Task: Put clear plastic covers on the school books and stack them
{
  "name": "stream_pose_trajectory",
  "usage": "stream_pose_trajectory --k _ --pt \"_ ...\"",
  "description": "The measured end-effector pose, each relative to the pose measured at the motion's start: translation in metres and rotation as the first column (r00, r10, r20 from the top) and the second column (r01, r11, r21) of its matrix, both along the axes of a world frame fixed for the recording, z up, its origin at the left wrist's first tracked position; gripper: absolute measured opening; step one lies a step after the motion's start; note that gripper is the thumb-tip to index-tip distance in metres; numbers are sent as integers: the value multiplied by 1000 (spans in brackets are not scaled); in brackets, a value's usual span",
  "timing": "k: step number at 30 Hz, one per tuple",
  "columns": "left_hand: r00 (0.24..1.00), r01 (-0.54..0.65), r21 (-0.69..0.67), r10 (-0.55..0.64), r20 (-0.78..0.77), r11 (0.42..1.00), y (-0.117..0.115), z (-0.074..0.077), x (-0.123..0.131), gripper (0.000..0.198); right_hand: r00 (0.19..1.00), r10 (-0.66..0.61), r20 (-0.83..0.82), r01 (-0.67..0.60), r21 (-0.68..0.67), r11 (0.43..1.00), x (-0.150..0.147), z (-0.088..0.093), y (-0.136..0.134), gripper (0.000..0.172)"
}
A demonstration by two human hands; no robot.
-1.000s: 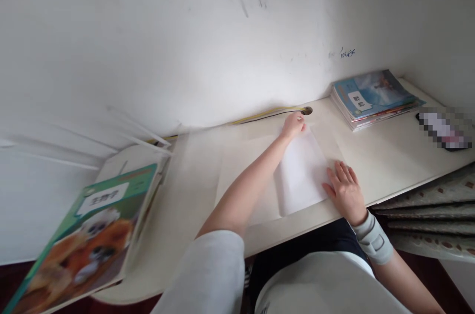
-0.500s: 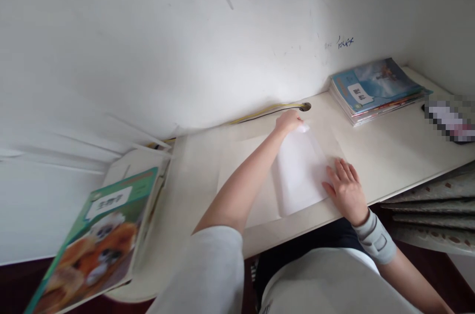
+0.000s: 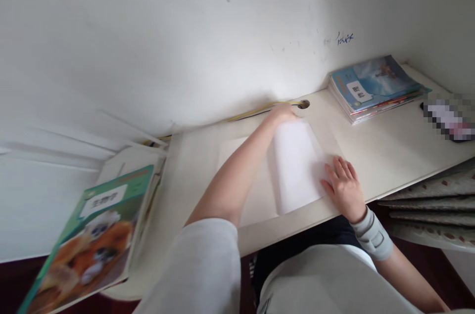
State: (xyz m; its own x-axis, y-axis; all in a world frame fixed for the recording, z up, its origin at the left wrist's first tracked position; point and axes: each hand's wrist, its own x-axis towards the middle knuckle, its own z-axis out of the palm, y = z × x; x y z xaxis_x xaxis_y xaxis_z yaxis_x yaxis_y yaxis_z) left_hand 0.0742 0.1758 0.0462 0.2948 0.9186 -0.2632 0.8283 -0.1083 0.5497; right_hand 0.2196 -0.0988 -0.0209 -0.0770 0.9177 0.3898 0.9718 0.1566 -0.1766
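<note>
A sheet of white paper (image 3: pixel 299 165) lies on the desk with one part folded over. My left hand (image 3: pixel 285 112) reaches across to its far edge, fingers curled in and closed on the paper there; the fingertips are partly hidden and a little blurred. Flat on the right side of the sheet rests my right hand (image 3: pixel 345 188), fingers stretched out, holding nothing. A grey wrist band (image 3: pixel 374 235) is round my right wrist. Under my left forearm, part of the paper is hidden.
A stack of books (image 3: pixel 374 84) stands at the back right, beside a blurred-out phone (image 3: pixel 447 118). On the left, a green textbook (image 3: pixel 96 230) tops a pile. Yellow and black cables (image 3: pixel 256 110) run along the wall (image 3: pixel 166 47) to a round hole (image 3: pixel 304 104).
My left hand has shifted slightly left at the far edge, and the raised, crumpled bit of paper there now lies flatter. My right hand stays in place.
</note>
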Motion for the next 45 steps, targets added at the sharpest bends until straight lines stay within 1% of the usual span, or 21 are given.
stream_pose_trajectory --k 3,5,7,11,13,15,17,19,21,22,24,25,27,29,31,35,37,39,41,43,45 --pt "997 32 -53 -36 -67 998 0 8 -20 10 1000 5 -7 -5 -2 1000 0 -1 0 34" --pt "995 50 -39 -53 -90 998 -4 7 -25 14 1000 3 -7 -3 -6 1000 1 -2 0 36" --pt "993 59 4 -59 -103 998 -12 -1 -21 17 1000 -4 6 4 -7 1000 1 -3 -1 39" --pt "991 65 105 -51 -122 992 -28 -15 0 18 999 8 36 -7 -19 1000 1 -3 -1 41" --pt "991 56 190 -31 -132 980 -37 -15 8 22 999 18 43 -16 -31 999 1 -2 -1 40" --pt "992 42 293 -4 -128 955 -52 -11 10 28 999 19 47 -17 -40 999 2 -2 0 40" --pt "989 93 395 -38 -144 914 -78 -4 3 39 999 21 43 -19 -45 999 3 -2 0 40" --pt "952 280 450 -187 -241 848 -118 2 -14 50 999 24 35 -23 -46 999 4 -2 0 40" --pt "880 460 382 -353 -319 802 -167 4 -35 61 999 29 31 -27 -46 999 5 -1 0 39" --pt "844 525 347 -423 -330 777 -193 3 -46 66 999 32 32 -30 -46 998 5 -1 -1 39" --pt "813 576 328 -483 -325 749 -237 -5 -63 68 998 37 41 -35 -45 998 5 0 -1 38" --pt "816 573 344 -479 -324 744 -253 -10 -68 67 998 38 48 -36 -45 998 5 0 -2 38" --pt "848 524 419 -410 -337 741 -273 -23 -73 57 997 40 63 -37 -44 998 5 1 -2 38" --pt "875 480 511 -346 -339 713 -277 -34 -72 45 996 39 76 -36 -44 998 5 2 -2 38" --pt "883 469 589 -336 -328 658 -273 -39 -71 36 996 39 80 -35 -42 998 5 2 -2 38" --pt "864 501 670 -358 -353 548 -268 -36 -72 28 998 47 46 -45 -41 998 7 1 -1 38" --pt "847 532 670 -346 -404 518 -271 -35 -70 30 999 44 23 -43 -48 998 11 0 0 39" --pt "838 544 652 -311 -448 528 -275 -37 -63 35 1000 10 27 -8 -53 999 16 0 1 41" --pt "851 509 634 -231 -471 582 -275 -43 -53 39 998 -26 53 29 -53 998 21 -1 2 42" --pt "865 455 621 -151 -479 638 -272 -49 -45 41 997 -25 78 29 -55 998 26 -3 3 43" --pt "872 422 612 -114 -476 669 -268 -54 -39 42 996 -1 86 6 -58 998 29 -4 4 45"
